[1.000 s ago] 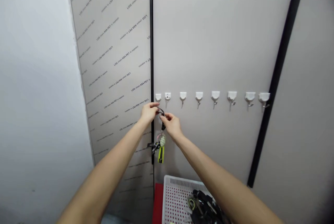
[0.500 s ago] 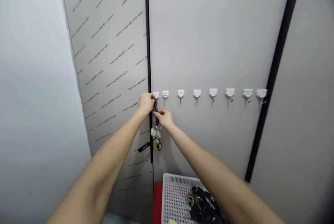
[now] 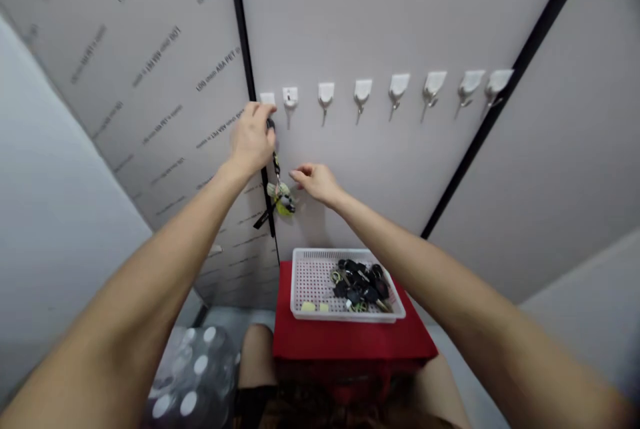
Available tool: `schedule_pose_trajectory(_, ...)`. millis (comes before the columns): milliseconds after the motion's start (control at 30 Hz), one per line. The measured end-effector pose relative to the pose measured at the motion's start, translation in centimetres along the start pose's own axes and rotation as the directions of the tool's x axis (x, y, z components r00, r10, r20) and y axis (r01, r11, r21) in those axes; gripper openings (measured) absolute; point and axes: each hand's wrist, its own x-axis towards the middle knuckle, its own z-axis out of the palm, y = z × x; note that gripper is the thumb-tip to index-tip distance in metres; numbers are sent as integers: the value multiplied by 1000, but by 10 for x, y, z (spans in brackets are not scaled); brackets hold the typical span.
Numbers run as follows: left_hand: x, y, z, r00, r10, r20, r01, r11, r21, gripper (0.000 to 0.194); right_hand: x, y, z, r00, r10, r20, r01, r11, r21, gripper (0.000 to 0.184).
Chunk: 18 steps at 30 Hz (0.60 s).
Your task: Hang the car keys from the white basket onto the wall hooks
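One yellow-green and black trinket bunch (image 3: 284,203) is hanging lengthwise on a black strap (image 3: 276,163) below your nearer left hand (image 3: 253,137), whose fingers are bracketing the strap under the leftmost white plastic hook (image 3: 267,97), grip unclear. Your empty right hand (image 3: 317,182) is hovering rightward, fingers parted; a black vertical strip (image 3: 243,29) is edging the left, grey panel (image 3: 370,179) spreading right.

Behind its grip, the left hand (image 3: 251,139) ran into a bare wrist and a smooth, uncovered left forearm (image 3: 170,249) that broadened toward the elbow. The right hand (image 3: 319,182) had slim fingers; behind them, the right forearm (image 3: 425,262) was bare as well. Well below the grip, a bare left knee (image 3: 257,352) met a black garment (image 3: 254,405), and the right leg (image 3: 443,389) showed bare.
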Motion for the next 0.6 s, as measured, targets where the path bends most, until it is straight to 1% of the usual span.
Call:
schedule_pose_trajectory(33,-15,6,5,1000,4,-9,-4,998,-59,33,-15,11,-7,999,5,47,-4,1000,-18,24)
schedule_pose_trajectory(67,-33,13,11,1000,8,10,-7,993,-117,33,-33,23,-13,995,23,100,-18,999,-47,23)
schedule_pose_trajectory(100,-53,21,20,999,12,51,-4,985,-171,33,-51,36,-19,986,58,157,-44,995,-90,22)
schedule_pose_trajectory(167,-101,35,43,982,17,188,34,965,-261,30,-88,64,-26,959,151,238,-106,976,-192,19)
schedule_pose_trajectory(200,-126,42,57,956,20,293,70,953,-294,30,-104,78,-29,943,202,264,-134,958,-255,18)
schedule_pose_trajectory(233,-150,47,71,913,13,409,123,945,-304,31,-120,91,-31,927,249,280,-156,935,-318,18)
schedule_pose_trajectory(267,-171,52,84,855,6,518,174,939,-298,32,-133,103,-32,912,287,294,-169,914,-368,18)
schedule_pose_trajectory(300,-191,56,96,784,-5,621,222,936,-273,33,-144,112,-33,902,313,297,-175,895,-411,19)
schedule_pose_trajectory(333,-206,60,106,714,-6,700,252,935,-250,33,-154,119,-33,901,322,291,-172,880,-442,20)
schedule_pose_trajectory(367,-218,63,114,663,-3,749,268,935,-233,34,-161,124,-33,905,315,285,-158,872,-463,21)
schedule_pose_trajectory(400,-227,66,120,629,3,777,272,936,-224,35,-167,126,-33,911,296,286,-131,868,-480,23)
schedule_pose_trajectory(433,-233,69,124,612,12,791,268,938,-221,37,-171,128,-33,916,269,297,-94,864,-494,27)
schedule_pose_trajectory(533,-237,73,130,598,4,802,258,946,-197,35,-176,126,-30,905,214,367,25,834,-550,36)
schedule_pose_trajectory(600,-235,73,132,586,-39,809,293,941,-167,25,-175,125,-27,899,215,382,56,807,-588,30)
